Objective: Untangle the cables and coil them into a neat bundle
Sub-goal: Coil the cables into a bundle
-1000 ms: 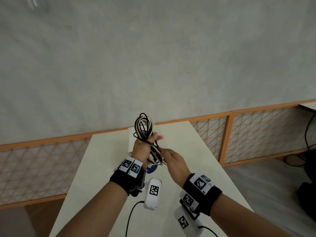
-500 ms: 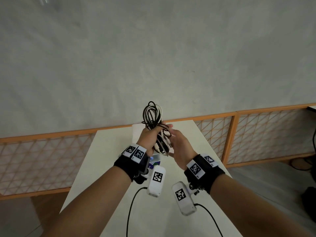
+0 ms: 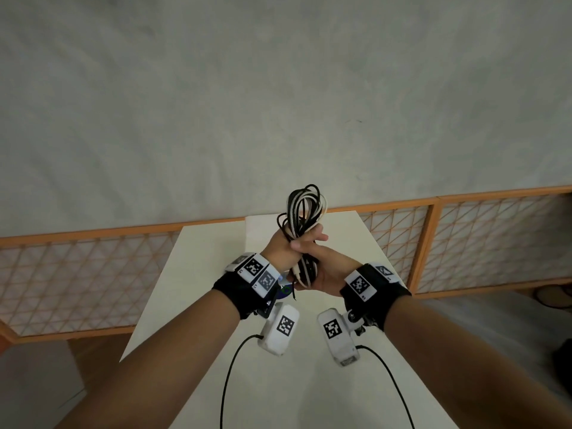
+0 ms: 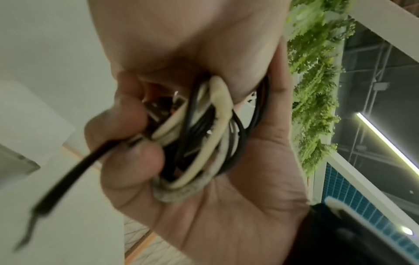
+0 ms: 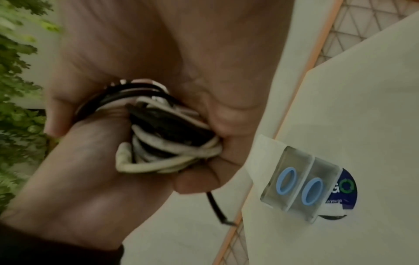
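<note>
A bundle of black and white cables is held upright above the table, its loops sticking out over my left hand. That hand grips the bundle round its middle. My right hand sits just below, palm up, fingers curled round the bundle's lower end. In the left wrist view the cables lie pressed between both palms, and one loose black end pokes out past the right hand's fingers. The right wrist view shows the white and black loops squeezed between the two hands.
Below the hands is a white table. On it stands a clear block with two blue rings beside a round blue sticker. An orange-framed lattice fence runs behind the table, under a grey wall. Black camera leads hang from my wrists.
My right hand has come in from beside the bundle and closed round its lower end. The left hand keeps its grip, and the bundle stays upright.
</note>
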Demonstrator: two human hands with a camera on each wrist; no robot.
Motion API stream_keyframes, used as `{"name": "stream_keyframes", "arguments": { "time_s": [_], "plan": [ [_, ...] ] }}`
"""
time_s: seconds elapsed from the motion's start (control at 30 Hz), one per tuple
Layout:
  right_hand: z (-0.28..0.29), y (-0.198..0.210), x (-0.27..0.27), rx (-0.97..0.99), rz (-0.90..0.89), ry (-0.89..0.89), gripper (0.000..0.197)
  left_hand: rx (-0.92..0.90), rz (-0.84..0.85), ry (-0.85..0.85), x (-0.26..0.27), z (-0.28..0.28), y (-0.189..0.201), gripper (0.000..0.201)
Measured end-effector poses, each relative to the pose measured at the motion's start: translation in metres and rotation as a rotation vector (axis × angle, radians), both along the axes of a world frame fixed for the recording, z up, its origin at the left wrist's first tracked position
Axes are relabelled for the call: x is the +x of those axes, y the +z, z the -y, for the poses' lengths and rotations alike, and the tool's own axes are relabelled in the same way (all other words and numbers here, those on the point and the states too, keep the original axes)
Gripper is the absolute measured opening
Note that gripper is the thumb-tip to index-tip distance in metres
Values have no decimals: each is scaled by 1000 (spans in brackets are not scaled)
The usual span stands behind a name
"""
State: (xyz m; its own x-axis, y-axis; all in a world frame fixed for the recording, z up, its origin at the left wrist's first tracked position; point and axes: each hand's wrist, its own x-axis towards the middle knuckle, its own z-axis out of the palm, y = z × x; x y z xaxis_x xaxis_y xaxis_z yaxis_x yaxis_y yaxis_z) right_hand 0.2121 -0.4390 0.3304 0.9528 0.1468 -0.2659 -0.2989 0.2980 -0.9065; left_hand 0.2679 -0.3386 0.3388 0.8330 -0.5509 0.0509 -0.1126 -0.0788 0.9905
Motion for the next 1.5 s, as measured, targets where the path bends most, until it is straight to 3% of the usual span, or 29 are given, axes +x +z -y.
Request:
{"name": "stream_keyframes", "arguments": {
  "time_s": [0.1,0.27,0.33,0.4,0.47,0.53,0.6,0.7,0.77,0.9,0.93,1.0,1.07,1.2,1.3,1.37,1.4,1.47,1.5],
  "plan": [
    [3,0,2,-21,-15,-8,33,52,15,-42,2,-2,5,38],
    [-1,-3,2,-20,-3,-10,61,139,71,-112,7,-10,5,40],
    [-3,-8,-1,9,-6,5,55,231,175,-196,4,-15,10,27],
    [-6,-15,-2,32,-34,-11,51,347,199,-280,2,-19,15,37],
    [-9,-19,-2,15,-45,7,63,496,170,-355,4,-23,20,48],
    [-12,-20,-2,19,-38,43,69,639,68,-428,4,-26,26,43],
    [-11,-18,-2,35,-23,57,59,765,75,-409,9,-26,32,46],
    [-6,-12,-3,22,-3,61,50,932,247,-231,9,-26,37,37],
    [-1,-5,-3,-7,24,58,37,848,289,-159,9,-25,38,37],
    [8,4,-6,14,61,94,35,501,122,-247,3,-21,39,35],
    [10,2,-7,43,66,130,41,525,95,-269,2,-21,41,28],
    [11,-3,-9,76,82,194,50,770,137,-315,-3,-24,50,17],
    [10,-10,-10,92,93,229,48,887,161,-425,-2,-32,57,29],
    [6,-15,-9,124,101,233,38,766,43,-620,15,-59,57,32],
    [8,-7,-8,112,73,168,19,440,-90,-418,28,-67,45,69],
    [7,-1,-6,59,59,144,24,196,-150,-198,31,-60,42,95],
    [4,3,-5,20,52,147,24,79,-146,-139,30,-54,42,88],
    [-6,8,-3,-75,43,156,22,-99,-71,-38,25,-43,46,47],
    [-10,11,-1,-113,36,162,20,-170,-67,-3,26,-39,49,36]
  ]
}}
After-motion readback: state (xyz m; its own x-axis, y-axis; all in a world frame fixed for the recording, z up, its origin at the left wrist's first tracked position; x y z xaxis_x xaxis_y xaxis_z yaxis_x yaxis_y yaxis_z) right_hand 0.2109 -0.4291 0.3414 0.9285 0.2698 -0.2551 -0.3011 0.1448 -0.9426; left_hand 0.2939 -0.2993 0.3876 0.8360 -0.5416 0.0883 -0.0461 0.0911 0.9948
